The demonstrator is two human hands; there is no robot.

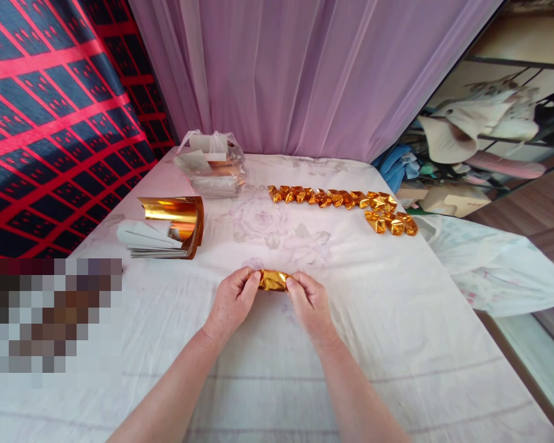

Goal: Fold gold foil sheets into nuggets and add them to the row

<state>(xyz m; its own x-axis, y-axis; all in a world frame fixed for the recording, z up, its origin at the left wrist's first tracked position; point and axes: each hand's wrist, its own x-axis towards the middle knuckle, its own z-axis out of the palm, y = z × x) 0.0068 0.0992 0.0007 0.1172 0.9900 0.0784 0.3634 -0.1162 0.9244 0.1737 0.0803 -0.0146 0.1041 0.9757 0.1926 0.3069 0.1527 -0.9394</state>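
Left hand [232, 301] and right hand [308, 303] pinch opposite ends of gold foil piece [273, 280] (half rolled); folded gold pieces [346, 203] beyond right hand.

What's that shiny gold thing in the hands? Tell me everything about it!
The gold paper piece looks like thin, shiny foil paper, orange-gold, rolled or folded into a short, crinkled tube. It lies sideways, just above the pale flowered cloth. The left hand pinches its left end and the right hand pinches its right end, so only the middle shows. Whether it touches the cloth underneath is hard to tell.
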